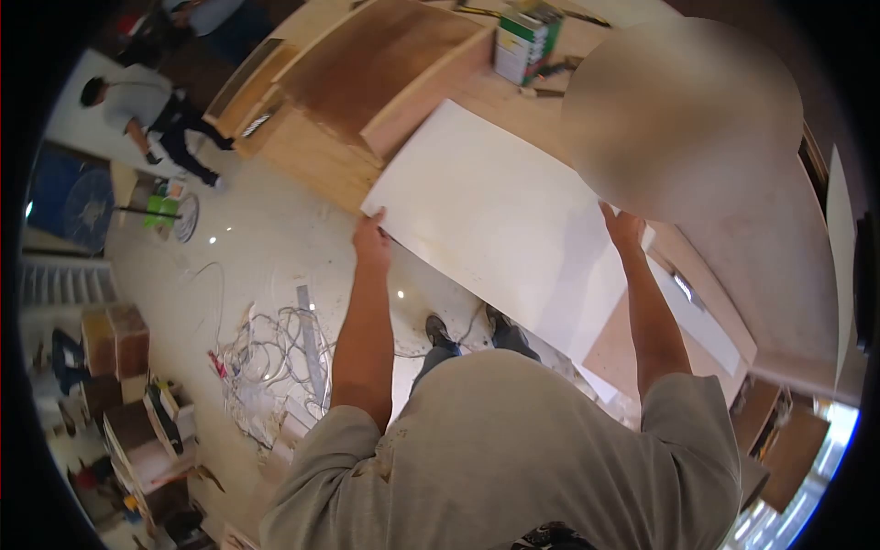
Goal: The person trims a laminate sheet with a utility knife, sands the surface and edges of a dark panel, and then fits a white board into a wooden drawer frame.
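Note:
I hold a large white sheet panel [495, 220] out in front of me, tilted over the floor. My left hand [370, 240] grips its near left corner. My right hand [623, 226] grips its right edge, fingers curled over the top. Both arms are stretched forward. The panel's far end lies against a wooden cabinet [385, 64]. My shoes [440, 330] show below the panel on the pale floor.
A person [147, 115] bends over at the far left. Tangled cables [275, 357] lie on the floor to my left. A green and white box [524, 41] stands on the wood top ahead. Plywood boards [761, 275] lean at the right; boxes [115, 344] are stacked at the left.

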The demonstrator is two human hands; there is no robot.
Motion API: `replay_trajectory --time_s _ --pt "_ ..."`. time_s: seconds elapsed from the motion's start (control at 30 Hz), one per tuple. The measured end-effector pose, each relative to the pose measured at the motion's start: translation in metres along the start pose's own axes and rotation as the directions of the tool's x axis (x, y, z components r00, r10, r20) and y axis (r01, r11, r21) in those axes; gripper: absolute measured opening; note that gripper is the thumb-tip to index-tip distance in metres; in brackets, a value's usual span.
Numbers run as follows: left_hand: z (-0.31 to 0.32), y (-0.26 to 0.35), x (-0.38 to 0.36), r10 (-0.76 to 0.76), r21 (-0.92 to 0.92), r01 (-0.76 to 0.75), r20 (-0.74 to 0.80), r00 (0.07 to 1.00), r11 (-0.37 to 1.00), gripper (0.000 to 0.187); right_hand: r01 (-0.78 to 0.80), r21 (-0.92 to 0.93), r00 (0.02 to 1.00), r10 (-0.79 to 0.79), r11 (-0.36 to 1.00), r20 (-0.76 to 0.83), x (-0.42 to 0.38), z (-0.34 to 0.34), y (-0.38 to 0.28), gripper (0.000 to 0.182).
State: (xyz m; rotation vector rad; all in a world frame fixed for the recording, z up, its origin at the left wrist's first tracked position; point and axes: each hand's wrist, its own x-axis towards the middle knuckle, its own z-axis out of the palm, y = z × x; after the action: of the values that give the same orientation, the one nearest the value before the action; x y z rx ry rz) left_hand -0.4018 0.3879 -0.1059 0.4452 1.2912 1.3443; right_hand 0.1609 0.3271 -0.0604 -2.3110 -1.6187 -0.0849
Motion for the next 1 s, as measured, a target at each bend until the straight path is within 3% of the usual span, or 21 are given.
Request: replay_trajectory --time_s 0.03,0.07,0.13,0.17,0.27,0.37,0.47,0.6,0.7,0.73,0.8,0.93,1.0 --pt "0.020 0.013 -0.019 -0.058 -0.005 0.058 -0.041 0.997 0.998 0.026 0.055 -0.005 0.996 -0.055 0.998 0.073 0.004 0.012 0.005 0.090" --pt "0.020 0.022 -0.026 -0.079 0.142 0.089 -0.079 0.994 0.986 0.027 0.081 0.017 0.985 -0.082 0.997 0.149 0.007 0.026 0.011 0.090" --pt "0.014 0.024 -0.024 -0.223 0.058 0.225 -0.033 0.974 0.973 0.027 0.123 0.049 0.941 -0.132 0.991 0.312 0.009 0.045 0.013 0.089" --pt "0.010 0.022 -0.023 -0.300 0.021 0.300 -0.001 0.954 0.954 0.028 0.087 0.000 0.944 -0.083 0.996 0.320 0.011 0.049 0.008 0.090" --pt "0.020 0.021 -0.042 -0.442 0.211 0.457 -0.116 0.889 0.864 0.028 0.015 -0.192 0.953 0.044 0.981 0.300 0.013 0.023 -0.026 0.090" --pt "0.026 -0.007 -0.068 -0.394 0.170 0.407 -0.104 0.913 0.897 0.027 0.013 -0.314 0.948 0.089 0.949 0.306 0.025 0.006 -0.036 0.091" --pt "0.013 -0.030 -0.062 -0.395 0.012 0.395 -0.005 0.919 0.919 0.020 0.081 -0.398 0.943 0.059 0.914 0.328 0.047 -0.015 -0.045 0.092" --pt "0.008 -0.027 -0.064 -0.274 0.165 0.261 0.057 0.960 0.951 0.009 0.151 -0.176 0.936 -0.083 0.973 0.343 0.071 -0.044 -0.044 0.084" --pt "0.006 -0.037 -0.068 -0.225 0.071 0.224 0.009 0.974 0.972 0.011 0.097 -0.121 0.904 -0.037 0.988 0.425 0.073 -0.053 -0.037 0.074" --pt "0.004 -0.039 -0.067 -0.216 0.050 0.216 0.000 0.976 0.975 0.012 0.061 -0.218 0.824 0.074 0.974 0.562 0.075 -0.073 -0.056 0.060" --pt "0.003 -0.045 -0.068 -0.208 0.009 0.209 -0.019 0.978 0.978 0.013 0.056 -0.072 0.847 -0.009 0.996 0.532 0.070 -0.084 -0.048 0.054" --pt "0.015 -0.026 -0.061 -0.284 0.169 0.293 -0.076 0.956 0.941 0.017 0.158 0.104 0.864 -0.189 0.982 0.467 0.059 -0.090 -0.019 0.052" --pt "0.024 -0.014 -0.064 -0.284 0.291 0.299 -0.094 0.954 0.909 0.019 0.115 0.225 0.862 -0.210 0.968 0.462 0.050 -0.091 -0.001 0.051"
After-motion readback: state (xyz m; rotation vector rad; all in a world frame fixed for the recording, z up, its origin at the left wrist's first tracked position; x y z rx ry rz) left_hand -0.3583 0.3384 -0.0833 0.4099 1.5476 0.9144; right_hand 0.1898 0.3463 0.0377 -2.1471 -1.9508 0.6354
